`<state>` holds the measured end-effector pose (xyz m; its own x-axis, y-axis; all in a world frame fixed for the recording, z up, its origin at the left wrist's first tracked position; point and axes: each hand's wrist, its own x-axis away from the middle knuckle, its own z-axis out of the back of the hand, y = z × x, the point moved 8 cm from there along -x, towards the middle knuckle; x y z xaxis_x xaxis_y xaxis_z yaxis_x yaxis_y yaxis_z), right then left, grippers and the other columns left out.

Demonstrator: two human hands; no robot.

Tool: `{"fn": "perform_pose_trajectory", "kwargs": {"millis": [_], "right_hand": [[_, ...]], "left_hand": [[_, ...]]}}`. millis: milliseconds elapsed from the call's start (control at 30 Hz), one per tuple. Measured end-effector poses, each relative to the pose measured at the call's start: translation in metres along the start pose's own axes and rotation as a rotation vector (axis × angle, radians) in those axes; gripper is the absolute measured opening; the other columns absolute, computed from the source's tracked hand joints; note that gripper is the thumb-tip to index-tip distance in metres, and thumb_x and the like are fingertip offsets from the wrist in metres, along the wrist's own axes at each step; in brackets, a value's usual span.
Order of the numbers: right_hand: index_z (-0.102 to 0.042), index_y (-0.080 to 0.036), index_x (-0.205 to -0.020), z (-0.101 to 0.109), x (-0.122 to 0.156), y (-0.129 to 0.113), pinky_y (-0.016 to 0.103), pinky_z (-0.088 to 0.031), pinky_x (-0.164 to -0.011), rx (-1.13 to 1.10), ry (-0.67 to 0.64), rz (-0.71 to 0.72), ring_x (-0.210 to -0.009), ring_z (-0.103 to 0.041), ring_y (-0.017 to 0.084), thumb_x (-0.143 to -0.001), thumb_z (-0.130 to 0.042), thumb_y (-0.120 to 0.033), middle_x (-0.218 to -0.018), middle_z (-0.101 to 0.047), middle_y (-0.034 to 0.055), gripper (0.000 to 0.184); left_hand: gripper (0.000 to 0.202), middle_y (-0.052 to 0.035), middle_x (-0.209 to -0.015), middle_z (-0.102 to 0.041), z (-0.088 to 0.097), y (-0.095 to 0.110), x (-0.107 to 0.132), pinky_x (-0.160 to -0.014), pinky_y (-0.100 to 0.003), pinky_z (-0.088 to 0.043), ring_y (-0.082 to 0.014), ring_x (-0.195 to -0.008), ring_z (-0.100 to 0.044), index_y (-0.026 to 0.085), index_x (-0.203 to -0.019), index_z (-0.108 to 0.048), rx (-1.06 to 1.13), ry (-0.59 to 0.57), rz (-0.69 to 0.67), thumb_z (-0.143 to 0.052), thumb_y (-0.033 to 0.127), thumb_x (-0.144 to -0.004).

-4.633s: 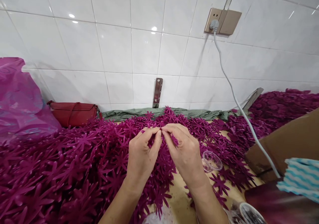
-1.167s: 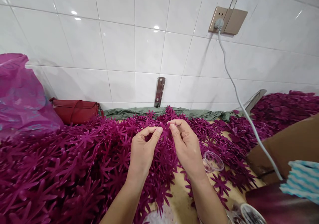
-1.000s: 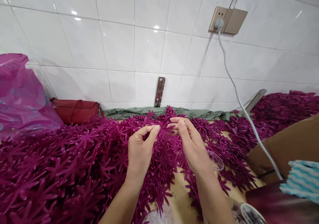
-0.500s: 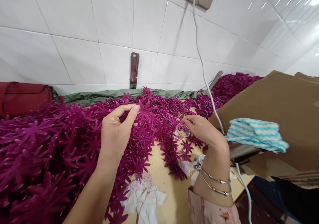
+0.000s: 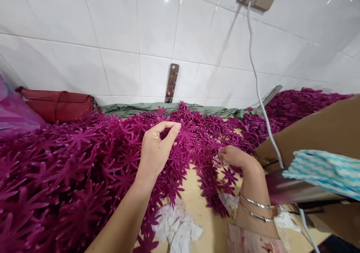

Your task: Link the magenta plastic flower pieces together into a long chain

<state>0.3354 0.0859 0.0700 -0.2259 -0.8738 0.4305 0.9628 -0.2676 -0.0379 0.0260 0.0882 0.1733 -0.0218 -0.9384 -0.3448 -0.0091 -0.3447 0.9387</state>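
My left hand (image 5: 156,149) is closed in a pinch, thumb against forefinger, on the edge of a purple flower-shaped piece (image 5: 187,130) with several narrow petals. Below and around it lies a big heap of the same purple flower pieces (image 5: 75,174). To the right, my right hand (image 5: 236,157) has its fingers closed on a small clear round dish-like thing (image 5: 218,158), held tilted over the flowers. Its exact kind is hard to make out, and part of it is hidden by the fingers. Two silver bangles (image 5: 255,210) circle my right wrist.
Crumpled white tissue (image 5: 177,223) lies on the yellowish tabletop (image 5: 194,193). Behind stand a red bag (image 5: 59,104) and green cloth (image 5: 132,109) along the tiled wall. A white cable (image 5: 257,69) hangs at right, near cardboard (image 5: 315,127) and a blue-striped cloth (image 5: 323,174).
My view has swung left, so the scene sits further right and a pink plastic bag shows at left. The clear round thing in my right hand has tilted. My left hand keeps its pinch.
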Motion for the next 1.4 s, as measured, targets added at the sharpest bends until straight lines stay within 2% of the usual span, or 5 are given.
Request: {"fn": "perform_pose_trajectory", "kwargs": {"millis": [333,567,800,1133,1400], "right_hand": [[-0.065,-0.020,-0.052,0.027,0.021,0.013,0.028,-0.038,-0.052,-0.116,0.231,0.106,-0.049,-0.054,0.016,-0.088,-0.054,-0.024,-0.050,-0.062,0.0021,0.038],[-0.078,-0.030,-0.109,0.094,0.127,-0.045,0.039,-0.051,-0.096,-0.650,0.771,0.421,-0.109,-0.070,0.027,-0.097,-0.055,-0.048,-0.113,-0.079,0.0046,0.031],[-0.071,-0.030,-0.123,0.086,0.152,-0.132,0.041,-0.047,-0.112,-0.831,0.640,0.804,-0.122,-0.065,0.022,-0.104,-0.048,-0.041,-0.128,-0.073,0.0033,0.031],[-0.067,-0.030,-0.128,0.090,0.140,-0.107,0.042,-0.050,-0.101,-0.892,0.803,0.593,-0.112,-0.065,0.024,-0.094,-0.066,-0.046,-0.129,-0.069,0.0057,0.038],[-0.072,-0.021,-0.087,0.063,0.090,-0.130,0.030,-0.050,-0.077,-1.306,0.460,0.630,-0.079,-0.063,0.016,-0.079,-0.078,-0.039,-0.087,-0.073,0.0003,0.021]], "left_hand": [[0.026,0.0011,-0.079,-0.073,0.009,-0.004,-0.004,-0.069,-0.024,-0.049,-0.0136,-0.070,-0.060,0.019,-0.094,-0.079,0.023,0.047,-0.003,-0.067,0.042,-0.090],[0.028,-0.0030,-0.099,-0.081,0.003,-0.013,-0.005,-0.089,-0.030,-0.052,-0.0206,-0.093,-0.072,0.018,-0.099,-0.082,0.053,0.034,0.004,-0.066,0.040,-0.091],[0.025,-0.0034,-0.102,-0.082,-0.004,-0.002,-0.001,-0.094,-0.030,-0.052,-0.0209,-0.098,-0.073,0.018,-0.099,-0.082,0.029,-0.020,-0.029,-0.066,0.036,-0.092],[0.025,-0.0019,-0.100,-0.082,-0.004,-0.008,-0.002,-0.094,-0.032,-0.053,-0.0216,-0.098,-0.073,0.021,-0.099,-0.082,0.078,-0.013,0.003,-0.068,0.040,-0.091],[0.023,-0.0022,-0.099,-0.082,-0.008,0.008,0.004,-0.091,-0.031,-0.053,-0.0214,-0.097,-0.073,0.021,-0.097,-0.082,-0.051,-0.053,-0.073,-0.066,0.037,-0.092]]}}
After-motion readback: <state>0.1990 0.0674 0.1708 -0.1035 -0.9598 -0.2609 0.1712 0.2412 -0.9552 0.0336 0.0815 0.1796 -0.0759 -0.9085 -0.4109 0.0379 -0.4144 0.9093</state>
